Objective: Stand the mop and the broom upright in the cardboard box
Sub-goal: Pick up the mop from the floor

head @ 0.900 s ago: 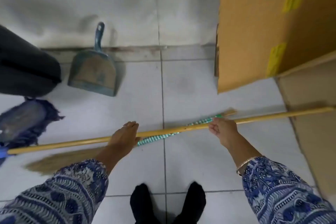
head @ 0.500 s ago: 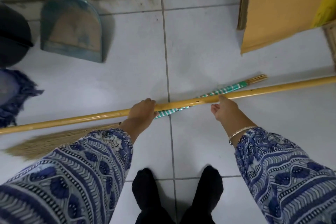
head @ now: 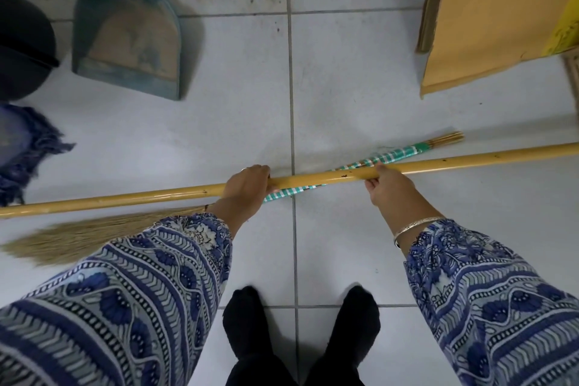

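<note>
A long yellow mop handle (head: 316, 179) runs almost level across the view, just above the white tile floor. My left hand (head: 247, 185) and my right hand (head: 387, 183) are both closed around it, about a tile's width apart. Its blue fringed mop head (head: 22, 147) lies at the far left edge. Under the handle a straw broom lies on the floor, its green-and-white wrapped grip (head: 391, 157) pointing right and its bristles (head: 78, 236) fanning left. The cardboard box (head: 488, 19) stands at the upper right, its opening out of view.
A blue dustpan (head: 128, 41) leans against the wall at the upper left, beside a dark round bin (head: 22, 41). My feet in black socks (head: 300, 332) stand just behind the broom. Bare tile lies between the handle and the wall.
My view has dropped and moved closer to the floor, so the box slid up and right. Both hands have closed fully around the mop handle. The broom has stayed on the floor.
</note>
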A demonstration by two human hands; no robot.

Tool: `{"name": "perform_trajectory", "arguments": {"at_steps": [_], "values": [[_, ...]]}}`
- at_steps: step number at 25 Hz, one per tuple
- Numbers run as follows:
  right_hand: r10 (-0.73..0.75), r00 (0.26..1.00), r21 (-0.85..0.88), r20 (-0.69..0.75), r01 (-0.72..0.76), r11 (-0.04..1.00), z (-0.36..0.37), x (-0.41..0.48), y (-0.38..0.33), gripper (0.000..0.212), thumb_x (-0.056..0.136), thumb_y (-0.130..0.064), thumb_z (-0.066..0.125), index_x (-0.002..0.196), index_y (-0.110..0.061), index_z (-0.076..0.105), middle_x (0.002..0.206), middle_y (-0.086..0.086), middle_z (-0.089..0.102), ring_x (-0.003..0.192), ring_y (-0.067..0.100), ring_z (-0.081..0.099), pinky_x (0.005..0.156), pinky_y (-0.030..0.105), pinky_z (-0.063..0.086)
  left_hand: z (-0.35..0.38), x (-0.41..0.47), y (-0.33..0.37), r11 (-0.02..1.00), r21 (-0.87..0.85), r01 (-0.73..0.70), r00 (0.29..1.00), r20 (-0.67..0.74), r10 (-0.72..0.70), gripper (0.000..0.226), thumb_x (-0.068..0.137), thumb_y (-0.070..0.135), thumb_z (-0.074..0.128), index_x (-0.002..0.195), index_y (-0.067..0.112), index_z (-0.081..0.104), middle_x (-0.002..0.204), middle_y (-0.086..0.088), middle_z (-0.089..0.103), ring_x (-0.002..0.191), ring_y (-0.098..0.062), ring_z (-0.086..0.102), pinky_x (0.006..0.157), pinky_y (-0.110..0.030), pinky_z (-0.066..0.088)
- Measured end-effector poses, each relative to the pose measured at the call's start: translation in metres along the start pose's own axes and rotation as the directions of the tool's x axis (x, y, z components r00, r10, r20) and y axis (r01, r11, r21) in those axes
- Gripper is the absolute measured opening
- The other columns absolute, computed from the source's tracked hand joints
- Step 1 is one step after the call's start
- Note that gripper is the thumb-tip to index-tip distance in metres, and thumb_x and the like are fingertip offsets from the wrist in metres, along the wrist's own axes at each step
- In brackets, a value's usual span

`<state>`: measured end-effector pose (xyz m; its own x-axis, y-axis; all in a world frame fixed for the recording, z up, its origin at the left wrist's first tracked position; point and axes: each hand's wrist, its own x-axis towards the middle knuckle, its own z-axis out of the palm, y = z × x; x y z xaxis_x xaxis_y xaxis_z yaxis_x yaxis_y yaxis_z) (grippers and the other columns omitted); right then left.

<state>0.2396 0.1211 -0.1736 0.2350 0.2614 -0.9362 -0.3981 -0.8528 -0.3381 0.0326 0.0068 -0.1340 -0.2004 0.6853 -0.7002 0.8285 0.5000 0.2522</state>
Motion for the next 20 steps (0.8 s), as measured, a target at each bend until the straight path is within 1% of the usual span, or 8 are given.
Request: {"name": "perform_trajectory", "arguments": {"at_steps": [2,4,6,8,10,13,17,20], "values": [[-0.047,0.998,0.004,-0.037,0.047,0.999,0.004,-0.039,-0.008,0.04,0.089,-0.015,0.055,0.122,0.005,0.048,0.115,0.025,0.056,0.113,0.031,0.055,0.102,0.042,0.045,-0.007,-0.01,0.001,1.0,0.011,-0.016,0.999,-0.041,0.016,0.027,0.089,0.029,0.055,0.099,0.004,0.057,0.099,-0.013,0.062,0.093,-0.031,0.058,0.078,-0.04,0.047],[-0.051,0.996,0.023,-0.071,0.053,0.998,0.01,-0.077,-0.023,0.03,0.085,-0.007,0.06,0.113,0.001,0.054,0.105,0.014,0.058,0.106,0.027,0.059,0.09,0.04,0.051,-0.022,-0.022,0.002,1.0,-0.009,-0.019,0.998,-0.059,0.019,0.029,0.089,0.032,0.055,0.098,0.004,0.058,0.099,-0.013,0.061,0.094,-0.03,0.057,0.078,-0.039,0.045],[-0.068,0.998,0.019,-0.014,0.068,0.997,0.016,-0.115,-0.032,0.004,0.086,-0.003,0.058,0.09,-0.003,0.057,0.101,0.013,0.058,0.107,0.028,0.061,0.093,0.044,0.048,-0.046,-0.039,0.004,0.998,-0.068,-0.012,0.999,-0.047,0.009,0.031,0.089,0.034,0.054,0.094,0.003,0.059,0.096,-0.013,0.061,0.092,-0.03,0.057,0.077,-0.039,0.043],[-0.104,0.994,0.021,0.04,0.103,0.994,0.018,-0.151,-0.043,0.012,0.086,-0.004,0.058,0.075,-0.008,0.054,0.088,0.008,0.061,0.089,0.022,0.064,0.098,0.045,0.047,-0.074,-0.058,0.005,0.991,-0.128,-0.026,0.999,-0.049,0.02,0.032,0.09,0.035,0.051,0.09,0.004,0.06,0.092,-0.012,0.063,0.088,-0.03,0.058,0.075,-0.038,0.043],[-0.136,0.99,0.003,0.04,0.136,0.991,0.023,-0.199,-0.058,0.005,0.085,-0.006,0.06,0.081,-0.005,0.057,0.08,0.006,0.061,0.081,0.018,0.062,0.097,0.044,0.05,-0.112,-0.086,0.009,0.984,-0.175,-0.03,0.999,-0.047,0.022,0.029,0.091,0.033,0.049,0.085,0.006,0.058,0.086,-0.009,0.062,0.08,-0.027,0.056,0.069,-0.035,0.04],[-0.206,0.978,-0.033,0.021,0.207,0.978,0.028,-0.268,-0.075,0.012,0.083,-0.011,0.064,0.093,-0.005,0.061,0.088,0.008,0.065,0.088,0.018,0.062,0.088,0.04,0.054,-0.161,-0.127,0.016,0.979,-0.199,-0.042,0.999,-0.02,0.039,0.024,0.093,0.031,0.046,0.076,0.014,0.049,0.078,-0.001,0.054,0.071,-0.019,0.046,0.065,-0.03,0.033],[-0.298,0.954,0.001,0.03,0.298,0.955,0.031,-0.375,-0.107,0.007,0.082,-0.011,0.066,0.086,-0.007,0.062,0.081,0.005,0.065,0.084,0.017,0.062,0.077,0.037,0.057,-0.23,-0.191,0.028,0.972,-0.218,-0.082,0.997,-0.033,0.077,0.029,0.093,0.037,0.045,0.067,0.022,0.043,0.066,0.005,0.049,0.06,-0.014,0.041,0.058,-0.029,0.032],[-0.39,0.916,0.019,0.095,0.39,0.921,0.03,-0.462,-0.139,0.005,0.081,-0.009,0.066,0.079,-0.007,0.063,0.076,0.005,0.062,0.088,0.021,0.062,0.078,0.039,0.056,-0.285,-0.246,0.045,0.965,-0.231,-0.123,0.991,-0.077,0.108,0.03,0.092,0.037,0.047,0.066,0.022,0.043,0.059,0.006,0.043,0.055,-0.01,0.037,0.053,-0.028,0.029]]}}
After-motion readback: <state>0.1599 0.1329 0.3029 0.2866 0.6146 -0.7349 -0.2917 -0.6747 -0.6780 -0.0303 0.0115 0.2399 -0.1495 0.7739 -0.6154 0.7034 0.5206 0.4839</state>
